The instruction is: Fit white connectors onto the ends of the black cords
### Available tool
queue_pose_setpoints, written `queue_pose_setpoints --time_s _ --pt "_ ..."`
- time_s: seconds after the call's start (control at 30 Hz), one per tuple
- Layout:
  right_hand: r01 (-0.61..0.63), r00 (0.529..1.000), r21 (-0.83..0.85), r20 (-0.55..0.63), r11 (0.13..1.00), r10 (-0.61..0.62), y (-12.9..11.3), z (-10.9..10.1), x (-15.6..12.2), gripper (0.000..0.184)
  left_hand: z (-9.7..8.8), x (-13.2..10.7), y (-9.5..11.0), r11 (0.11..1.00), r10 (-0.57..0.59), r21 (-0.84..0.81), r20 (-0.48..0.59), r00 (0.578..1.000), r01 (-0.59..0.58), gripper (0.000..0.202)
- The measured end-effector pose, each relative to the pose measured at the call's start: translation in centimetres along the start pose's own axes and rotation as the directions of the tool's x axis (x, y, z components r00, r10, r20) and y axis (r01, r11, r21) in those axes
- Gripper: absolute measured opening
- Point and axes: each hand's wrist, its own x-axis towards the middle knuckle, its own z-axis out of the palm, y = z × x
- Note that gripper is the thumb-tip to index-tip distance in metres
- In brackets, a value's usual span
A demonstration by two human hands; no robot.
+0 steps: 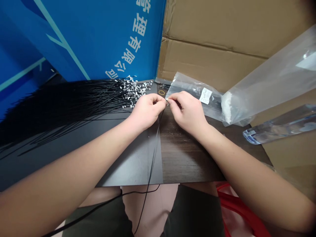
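The left hand (147,111) and right hand (187,110) are both nearly closed, their fingertips pinched close together on what looks like a thin black cord (158,131) with a small metal end (167,103), though the fingers hide the exact grip.

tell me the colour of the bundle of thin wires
Black, with small silver ends; the head view shows the wires best.

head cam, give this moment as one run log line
left hand: pinching thin black wire | right hand: pinching small metal piece | nearby: wire bundle, plastic bag
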Motion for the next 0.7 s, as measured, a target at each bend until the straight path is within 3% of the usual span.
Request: queue_pose_setpoints --time_s 0.33,0.7 --pt "0.001 0.999 0.018 -0.051 1.000 0.000 -0.03 0.02 0.00 0.014 0.15 -0.01 -0.17 0.994 -0.027 -0.103 0.022 0.999 0.029 0.023" --pt "-0.028 0.999 -0.002 -0.033 1.000 0.028 -0.25 0.11 0.02 0.015 0.31 -0.07 -0.33 0.997 -0.027 -0.067 -0.008 1.000 0.027 0.017"
